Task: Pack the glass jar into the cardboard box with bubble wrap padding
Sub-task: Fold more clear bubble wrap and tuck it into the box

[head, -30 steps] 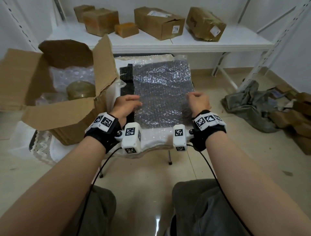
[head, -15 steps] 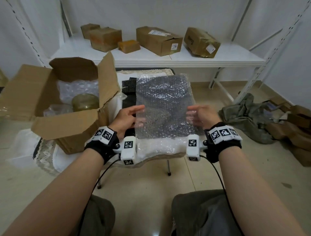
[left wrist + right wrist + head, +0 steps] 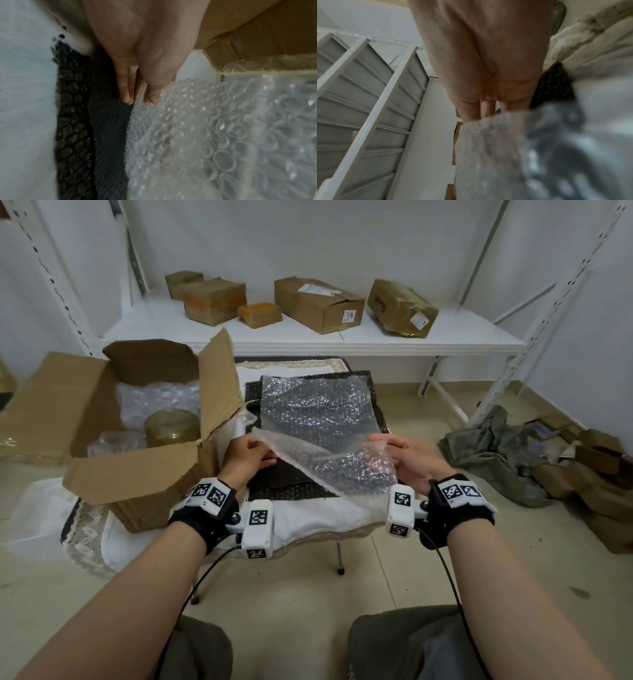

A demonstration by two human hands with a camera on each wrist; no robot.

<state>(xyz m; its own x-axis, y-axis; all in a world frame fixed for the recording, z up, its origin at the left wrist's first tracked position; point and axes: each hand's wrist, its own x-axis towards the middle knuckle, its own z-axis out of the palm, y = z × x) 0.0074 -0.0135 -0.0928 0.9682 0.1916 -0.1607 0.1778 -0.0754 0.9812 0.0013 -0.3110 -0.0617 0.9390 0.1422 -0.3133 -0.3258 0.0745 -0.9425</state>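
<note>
Both hands pinch the bubble wrap sheet, the left hand at its left corner, the right hand at its right edge, lifting its near end above the tabletop. The glass jar sits in the open cardboard box at the tabletop's left edge.

We are reading "778" on a small white sticker at the end of a long cardboard carton lying on the white shelf. The printed labels on that carton's top and on the neighbouring parcel are proving too small to read.
</note>
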